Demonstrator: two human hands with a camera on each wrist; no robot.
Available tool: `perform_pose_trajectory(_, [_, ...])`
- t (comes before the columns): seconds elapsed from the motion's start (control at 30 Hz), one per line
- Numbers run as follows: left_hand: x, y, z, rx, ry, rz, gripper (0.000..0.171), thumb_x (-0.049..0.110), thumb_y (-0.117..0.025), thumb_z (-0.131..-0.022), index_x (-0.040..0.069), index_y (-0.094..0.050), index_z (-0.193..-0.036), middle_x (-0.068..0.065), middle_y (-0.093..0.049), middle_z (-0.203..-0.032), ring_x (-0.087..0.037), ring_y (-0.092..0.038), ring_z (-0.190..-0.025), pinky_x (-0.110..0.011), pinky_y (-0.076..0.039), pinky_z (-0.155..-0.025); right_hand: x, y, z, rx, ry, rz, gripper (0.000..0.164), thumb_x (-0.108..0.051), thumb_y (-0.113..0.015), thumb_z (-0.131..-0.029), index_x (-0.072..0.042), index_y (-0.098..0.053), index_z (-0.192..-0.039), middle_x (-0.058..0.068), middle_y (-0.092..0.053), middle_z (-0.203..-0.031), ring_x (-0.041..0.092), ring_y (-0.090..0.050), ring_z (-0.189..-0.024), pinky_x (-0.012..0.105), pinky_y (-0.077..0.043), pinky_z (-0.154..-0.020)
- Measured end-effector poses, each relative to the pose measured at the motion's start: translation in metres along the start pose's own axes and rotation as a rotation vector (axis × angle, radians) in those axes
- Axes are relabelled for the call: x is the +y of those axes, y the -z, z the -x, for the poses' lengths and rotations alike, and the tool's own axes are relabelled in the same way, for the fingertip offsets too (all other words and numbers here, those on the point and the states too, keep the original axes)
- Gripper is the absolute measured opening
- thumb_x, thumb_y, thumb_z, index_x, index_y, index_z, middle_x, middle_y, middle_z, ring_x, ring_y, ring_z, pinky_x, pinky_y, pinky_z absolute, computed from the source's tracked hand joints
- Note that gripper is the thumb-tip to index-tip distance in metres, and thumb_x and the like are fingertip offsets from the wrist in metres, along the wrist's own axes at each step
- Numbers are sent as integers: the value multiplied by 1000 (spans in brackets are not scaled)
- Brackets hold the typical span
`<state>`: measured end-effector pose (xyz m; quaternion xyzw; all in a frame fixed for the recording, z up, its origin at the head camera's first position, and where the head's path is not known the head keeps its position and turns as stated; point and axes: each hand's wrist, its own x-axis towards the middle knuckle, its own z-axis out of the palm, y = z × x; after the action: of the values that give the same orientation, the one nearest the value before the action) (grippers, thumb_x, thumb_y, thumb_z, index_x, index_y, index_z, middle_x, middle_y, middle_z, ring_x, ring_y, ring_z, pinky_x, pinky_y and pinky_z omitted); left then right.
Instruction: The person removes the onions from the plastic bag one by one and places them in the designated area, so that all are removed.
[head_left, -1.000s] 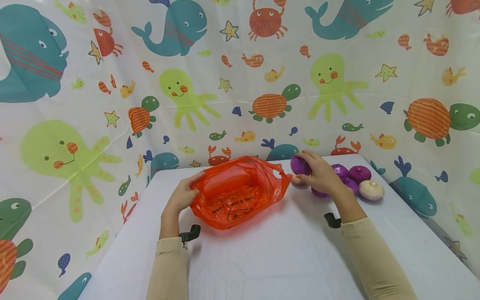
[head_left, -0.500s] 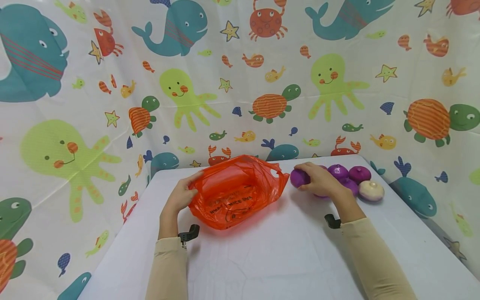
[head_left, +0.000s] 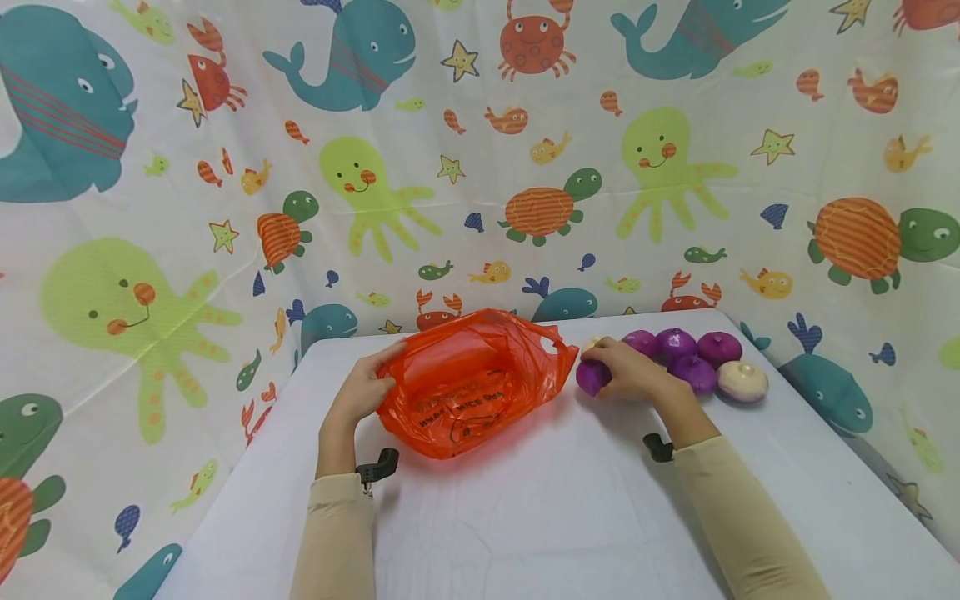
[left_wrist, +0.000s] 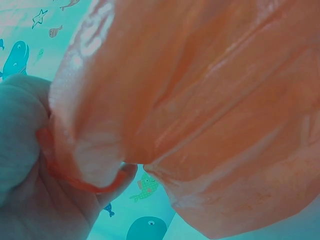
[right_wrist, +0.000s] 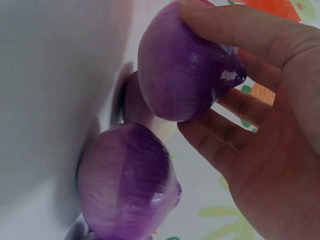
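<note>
My left hand [head_left: 365, 385] grips the left edge of a red plastic bag [head_left: 450, 342], whose mouth gapes toward me. Printed black lettering shows on it. In the left wrist view, the bag [left_wrist: 200, 110] fills most of the frame and its handle loop crosses my palm. Just right of the bag, my right hand [head_left: 628, 371] holds a purple onion [head_left: 592, 378]. Seen from the right wrist, thumb and fingers pinch this onion [right_wrist: 180, 65] around its sides, above another purple onion [right_wrist: 127, 182]. A pale onion [head_left: 593, 342] is partly hidden behind the right hand.
Several purple onions [head_left: 693, 375] cluster on the white table [head_left: 525, 517] at the right, with a white onion [head_left: 742, 382] beside them. A curtain printed with sea animals [head_left: 465, 275] hangs close behind the table's back edge.
My right hand has come down and toward me with a purple onion, uncovering more of the onions behind it. The left hand and the bag have hardly moved.
</note>
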<state>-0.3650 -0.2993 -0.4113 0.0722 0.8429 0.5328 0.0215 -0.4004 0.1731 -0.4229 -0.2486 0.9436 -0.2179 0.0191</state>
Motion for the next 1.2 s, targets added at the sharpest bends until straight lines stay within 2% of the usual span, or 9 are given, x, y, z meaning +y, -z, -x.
perform_pose_trajectory(0.17, [-2,0,-1,3,-2,0,75,-7,-51,-96,30,-43,-160,-13,-46,-162,-47,-57,-129,-42,-62,-92,1,-2,0,-7,-2,26,68,-14,-88,-80,-7,-62,-142,19,-54,-143,41,-55,-129,63,-51,-106])
perform_pose_trajectory(0.47, [-3,0,-3,1,-5,5,75,-7,-52,-94,30,-44,-159,-14,-48,-159,-48,-57,-129,-39,-63,-90,0,-4,0,-38,-57,65,71,-14,-88,-79,-9,-61,-144,21,-54,-145,44,-52,-133,65,-51,-104])
perform_pose_trajectory(0.8, [-3,-1,-6,-16,-15,-9,73,-9,-49,-92,30,-53,-154,-6,-41,-166,-49,-56,-128,-41,-63,-90,2,-9,-1,-46,-89,66,72,-15,-88,-81,-9,-58,-146,20,-55,-141,41,-52,-131,63,-53,-103])
perform_pose_trajectory(0.93, [-3,-3,-7,-17,-22,-18,66,-5,-54,-96,29,-55,-152,-3,-35,-169,-48,-56,-133,-44,-62,-92,4,-10,1,-32,-90,82,72,-16,-88,-81,-10,-59,-146,20,-55,-141,41,-50,-131,63,-54,-102])
perform_pose_trajectory(1.07, [2,-2,-5,16,-70,-109,57,16,-67,-99,26,-54,-154,-3,-28,-172,-44,-35,-152,-59,-51,-106,3,-12,2,-27,-84,89,73,-18,-89,-80,-12,-59,-146,19,-53,-145,42,-45,-135,64,-52,-104])
perform_pose_trajectory(1.13, [9,-1,-3,55,-104,-173,61,31,-70,-98,27,-50,-156,-2,-22,-174,-42,-22,-159,-68,-40,-113,2,-12,2,-24,-78,91,74,-20,-90,-79,-13,-59,-146,19,-51,-149,42,-42,-138,66,-50,-105])
perform_pose_trajectory(1.2, [18,-1,-2,107,-142,-227,69,43,-70,-97,28,-44,-159,0,-17,-176,-41,-16,-161,-74,-32,-115,2,-10,3,-15,-69,91,74,-23,-90,-79,-14,-59,-146,20,-49,-153,44,-39,-141,69,-47,-107])
